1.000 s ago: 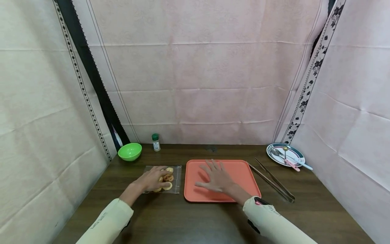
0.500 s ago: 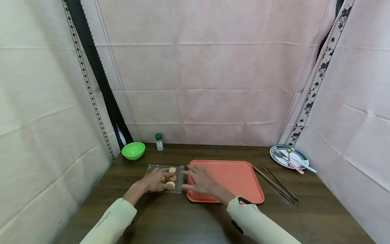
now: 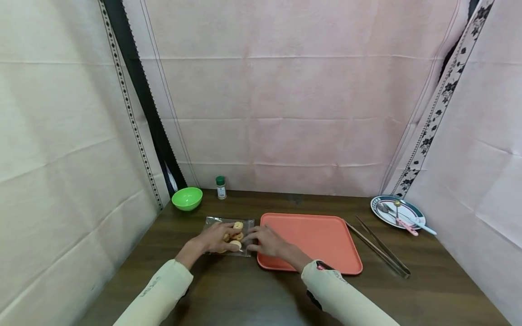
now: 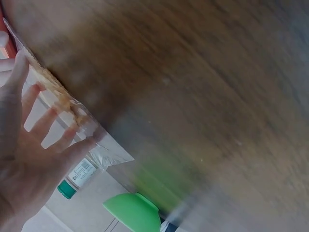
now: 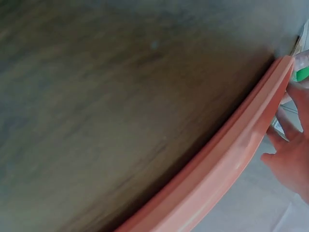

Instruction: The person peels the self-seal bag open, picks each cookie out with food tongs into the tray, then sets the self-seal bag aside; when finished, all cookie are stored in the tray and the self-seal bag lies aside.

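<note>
Now the right hand (image 3: 269,241) has shifted from over the tray (image 3: 314,240) to the right edge of the bag (image 3: 243,252), opposite the left hand (image 3: 215,237); work apparently centres two-handed there. Left fingers spread over the bag; right loosely spread, contact unclear. Counts: one bag, left of one tray; cookies (image 3: 237,236) partly covered, uncountable; one pair of tongs (image 3: 393,257), right; one bowl (image 3: 187,199), one bottle (image 3: 221,190), far left; one plate (image 3: 379,199), two utensils (image 3: 408,226), far right.

Glossy plastic bag (image 3: 247,225), wood-grain tabletop (image 3: 240,290), shiny metal tongs (image 3: 401,270)
</note>
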The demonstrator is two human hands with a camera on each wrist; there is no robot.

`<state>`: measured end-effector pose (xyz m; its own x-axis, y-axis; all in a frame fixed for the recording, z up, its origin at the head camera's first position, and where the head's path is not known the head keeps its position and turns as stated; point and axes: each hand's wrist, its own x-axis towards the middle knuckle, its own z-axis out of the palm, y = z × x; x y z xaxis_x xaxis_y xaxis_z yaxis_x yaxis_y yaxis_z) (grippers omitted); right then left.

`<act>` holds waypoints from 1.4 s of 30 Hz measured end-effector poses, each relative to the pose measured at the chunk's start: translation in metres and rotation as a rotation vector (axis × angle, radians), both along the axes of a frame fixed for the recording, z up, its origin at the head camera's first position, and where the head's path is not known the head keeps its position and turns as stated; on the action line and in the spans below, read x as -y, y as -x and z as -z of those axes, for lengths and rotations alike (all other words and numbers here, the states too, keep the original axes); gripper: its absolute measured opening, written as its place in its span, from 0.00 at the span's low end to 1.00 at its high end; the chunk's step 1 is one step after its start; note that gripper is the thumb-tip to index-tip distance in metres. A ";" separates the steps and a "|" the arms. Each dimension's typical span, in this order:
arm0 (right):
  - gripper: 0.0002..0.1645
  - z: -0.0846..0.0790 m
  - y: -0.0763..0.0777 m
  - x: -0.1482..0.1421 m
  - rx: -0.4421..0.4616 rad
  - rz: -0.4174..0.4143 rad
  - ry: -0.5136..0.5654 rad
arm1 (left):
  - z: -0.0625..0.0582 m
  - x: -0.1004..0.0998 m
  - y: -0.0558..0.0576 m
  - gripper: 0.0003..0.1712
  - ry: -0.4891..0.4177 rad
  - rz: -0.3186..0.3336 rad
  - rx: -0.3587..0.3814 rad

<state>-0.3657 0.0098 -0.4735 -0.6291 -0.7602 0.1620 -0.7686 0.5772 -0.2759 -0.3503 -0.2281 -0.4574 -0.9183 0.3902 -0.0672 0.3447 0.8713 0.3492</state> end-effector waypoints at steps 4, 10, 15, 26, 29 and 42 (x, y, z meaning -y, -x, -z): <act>0.14 0.001 0.006 -0.002 -0.005 -0.009 -0.011 | 0.002 -0.004 0.003 0.37 0.010 -0.001 0.002; 0.10 0.001 0.015 0.001 -0.037 -0.012 -0.002 | 0.000 -0.005 0.005 0.36 0.023 0.007 -0.005; 0.07 -0.001 0.017 0.005 -0.066 0.003 0.019 | -0.002 -0.004 0.007 0.37 0.039 -0.010 0.005; 0.05 0.006 0.020 0.010 -0.204 -0.007 -0.026 | -0.001 -0.004 0.006 0.38 0.058 -0.041 0.035; 0.05 0.005 0.020 0.008 -0.209 -0.001 -0.029 | -0.001 -0.004 0.005 0.39 0.062 -0.039 0.036; 0.05 -0.008 0.018 -0.004 -0.178 0.021 -0.028 | -0.001 -0.005 0.005 0.38 0.078 -0.036 0.021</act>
<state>-0.3837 0.0141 -0.4652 -0.6082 -0.7531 0.2509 -0.7915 0.5992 -0.1199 -0.3557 -0.2228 -0.4566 -0.9299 0.3494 -0.1154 0.3056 0.9080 0.2868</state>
